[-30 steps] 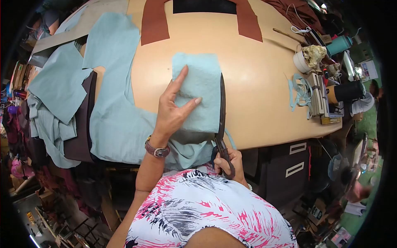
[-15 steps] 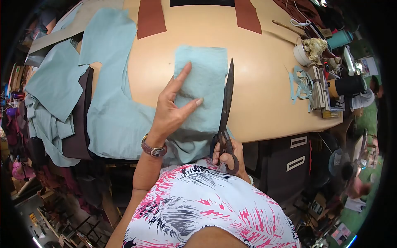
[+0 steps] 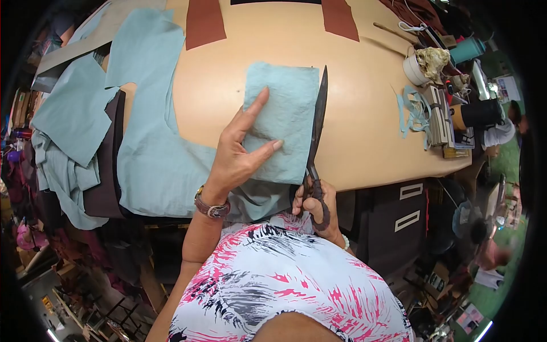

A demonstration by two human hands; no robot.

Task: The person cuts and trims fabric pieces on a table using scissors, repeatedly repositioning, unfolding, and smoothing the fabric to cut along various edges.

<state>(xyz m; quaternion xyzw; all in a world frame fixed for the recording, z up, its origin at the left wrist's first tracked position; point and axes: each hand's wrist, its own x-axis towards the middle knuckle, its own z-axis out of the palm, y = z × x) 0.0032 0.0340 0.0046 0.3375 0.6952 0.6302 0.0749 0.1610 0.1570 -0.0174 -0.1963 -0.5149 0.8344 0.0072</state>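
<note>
A light teal rectangle of fabric [image 3: 285,108] lies on the table in front of me. My left hand [image 3: 242,145] rests over its left side, index finger and thumb spread apart on the cloth; the other fingers are mostly hidden. Large dark fabric scissors [image 3: 319,131] run along the right edge of this piece, tip pointing away from me, blades looking together. Their handles are gripped by my right hand [image 3: 322,211] at the table's front edge. More teal cloth [image 3: 259,199] hangs over that edge below the rectangle.
Larger teal pieces [image 3: 148,154] cover the table's left. Reddish-brown pieces [image 3: 205,25] lie at the back. On the right are teal scraps [image 3: 419,111], a white container [image 3: 415,69], a teal tumbler [image 3: 467,50] and a black cup [image 3: 481,115]. The wooden table [image 3: 364,154] curves toward the front.
The teal rectangle and the scissors have shifted slightly to the right, and the scissor tip reaches a little farther away. My left hand has moved slightly right with the cloth.
</note>
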